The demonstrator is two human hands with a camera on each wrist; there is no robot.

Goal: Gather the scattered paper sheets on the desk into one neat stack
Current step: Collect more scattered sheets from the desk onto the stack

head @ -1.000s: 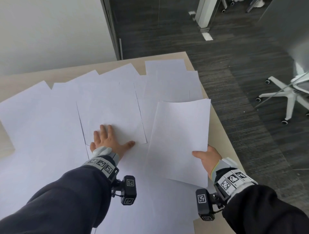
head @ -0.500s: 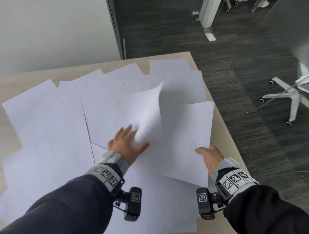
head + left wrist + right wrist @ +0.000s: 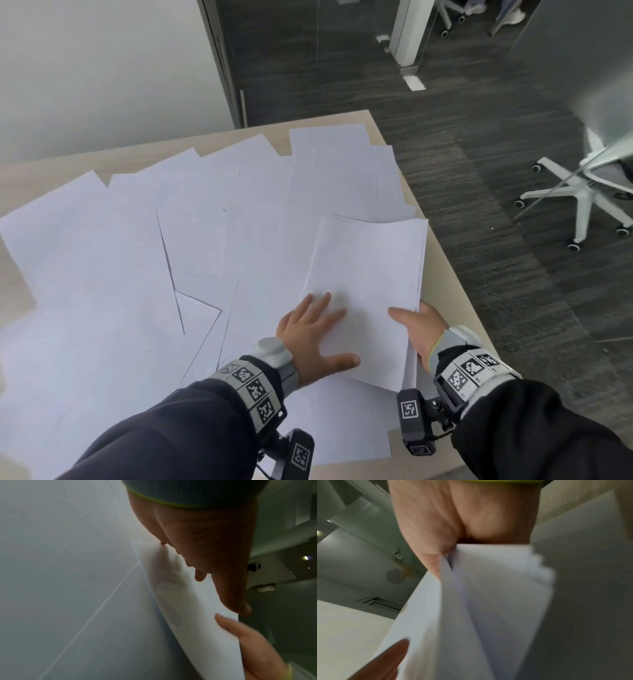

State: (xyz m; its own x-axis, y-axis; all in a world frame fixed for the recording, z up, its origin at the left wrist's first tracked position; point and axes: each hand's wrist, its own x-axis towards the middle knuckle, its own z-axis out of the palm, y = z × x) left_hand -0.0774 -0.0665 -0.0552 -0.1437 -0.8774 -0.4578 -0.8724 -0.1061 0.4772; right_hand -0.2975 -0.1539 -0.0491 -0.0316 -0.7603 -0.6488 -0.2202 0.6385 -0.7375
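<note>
Several white paper sheets lie scattered and overlapping across the tan desk. Near the desk's right edge my right hand grips a small stack of sheets, thumb on top and fingers hidden beneath. My left hand rests flat on the stack's lower left part, fingers spread and straight. In the left wrist view my left hand lies over the top sheet. The right wrist view shows my right hand pinching the fanned sheet edges.
The desk's right edge drops to a dark carpeted floor. A white swivel chair base stands on the floor at the right. A pale wall rises behind the desk.
My left hand lifted a sheet from the middle of the desk, carried it right and laid it on the stack in my right hand. It now lies flat on top.
</note>
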